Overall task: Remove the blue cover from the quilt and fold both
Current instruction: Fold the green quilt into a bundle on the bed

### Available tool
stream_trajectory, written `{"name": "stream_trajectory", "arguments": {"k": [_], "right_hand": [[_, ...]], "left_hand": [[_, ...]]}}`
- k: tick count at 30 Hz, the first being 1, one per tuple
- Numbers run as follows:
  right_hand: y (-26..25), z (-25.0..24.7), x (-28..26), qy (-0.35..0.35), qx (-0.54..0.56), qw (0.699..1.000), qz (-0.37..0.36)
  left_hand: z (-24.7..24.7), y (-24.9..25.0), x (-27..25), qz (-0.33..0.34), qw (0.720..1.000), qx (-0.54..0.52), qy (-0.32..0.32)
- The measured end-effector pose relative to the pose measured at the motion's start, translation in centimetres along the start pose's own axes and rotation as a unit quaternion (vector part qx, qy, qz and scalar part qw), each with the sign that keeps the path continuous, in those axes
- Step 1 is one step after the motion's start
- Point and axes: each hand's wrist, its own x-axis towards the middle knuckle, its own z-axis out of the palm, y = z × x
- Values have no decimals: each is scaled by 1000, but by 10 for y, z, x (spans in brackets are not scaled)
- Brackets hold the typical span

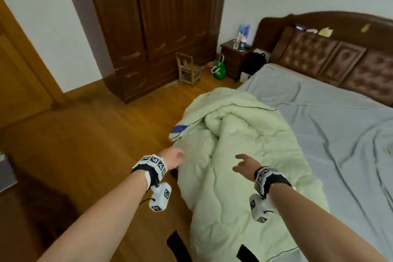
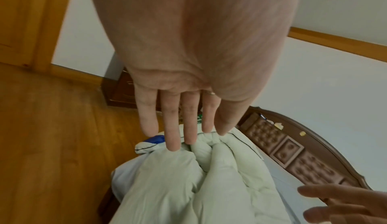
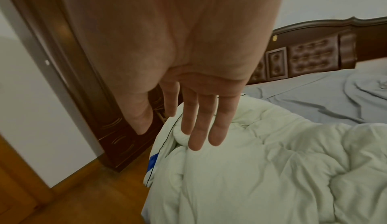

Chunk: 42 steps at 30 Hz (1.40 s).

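Observation:
A pale green quilt (image 1: pixel 238 155) lies bunched along the left side of the bed, hanging a little over its edge. A small patch of the blue cover (image 1: pixel 179 128) shows at the quilt's left edge, also as the blue cover (image 2: pixel 156 139) and the blue cover (image 3: pixel 154 160). My left hand (image 1: pixel 173 158) hovers at the quilt's left edge, fingers straight, holding nothing; the left hand (image 2: pixel 184 123) is above the quilt (image 2: pixel 188 186). My right hand (image 1: pixel 244 165) floats over the quilt's middle with fingers spread, empty; the right hand (image 3: pixel 201 120) is above the quilt (image 3: pixel 261 178).
The bed has a grey-blue sheet (image 1: pixel 329 117) and a dark padded headboard (image 1: pixel 331 57). Wooden floor (image 1: pixel 85 144) lies left of the bed. A dark wardrobe (image 1: pixel 153 23), a small wooden chair (image 1: pixel 188 69), a green bag (image 1: pixel 219 68) and a nightstand (image 1: pixel 234 57) stand beyond.

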Motion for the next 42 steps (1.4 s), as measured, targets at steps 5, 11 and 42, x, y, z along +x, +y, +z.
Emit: {"name": "stream_trajectory", "arguments": {"k": [5,11,42], "right_hand": [[15,-10,28,19,54,998,4],[-7,-7,67,14,98,995,11],[-343,-13,461,172,219,889,363]], "left_hand": [[1,32,39,9,999,47,9],[-31,27,80,7,998,68,8],[-370,-95,545,208,952,193,-115]]}}
